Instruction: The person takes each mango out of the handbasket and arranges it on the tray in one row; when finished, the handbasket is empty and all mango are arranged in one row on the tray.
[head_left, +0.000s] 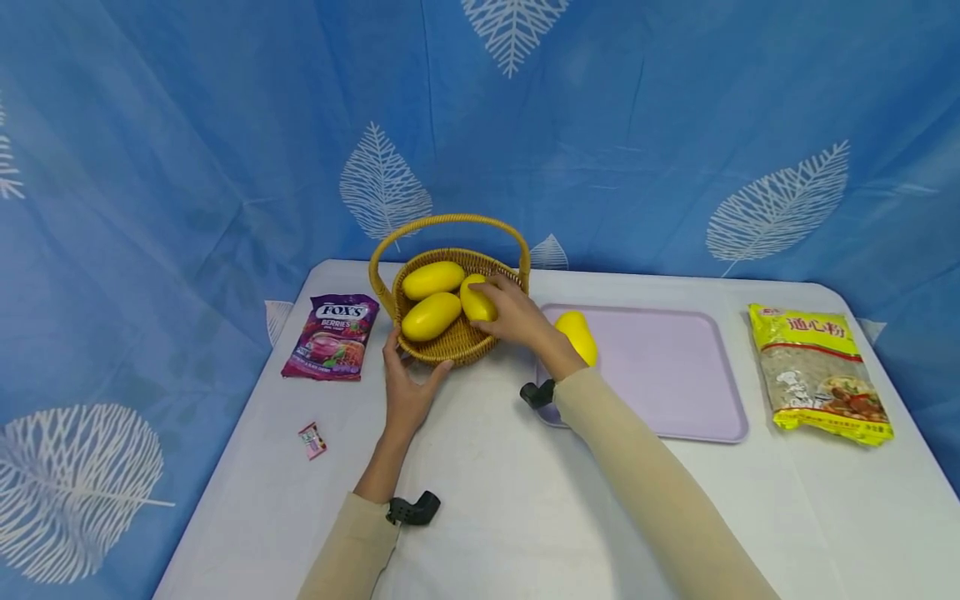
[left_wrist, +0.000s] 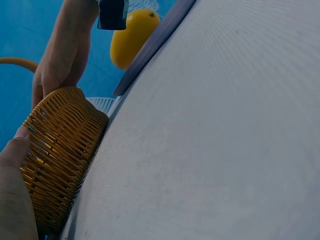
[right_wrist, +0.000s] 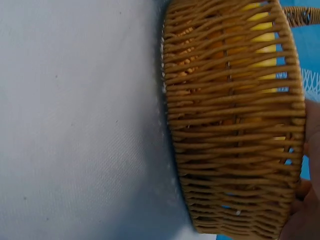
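Staged tabletop setting: a white table [head_left: 480, 500] stands before a blue cloth backdrop [head_left: 247, 108] printed with large white leaves; the type of room beyond cannot be told.

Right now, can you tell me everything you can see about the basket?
The basket is golden-brown and woven, looking like wicker, with little gaps in its wall and one tall arched handle. It stands upright on the white table, between the purple bag and the tray. Three yellow fruits are inside. The left hand grips its near side, while the right hand holds one fruit; whether that hand touches the basket is hard to tell.
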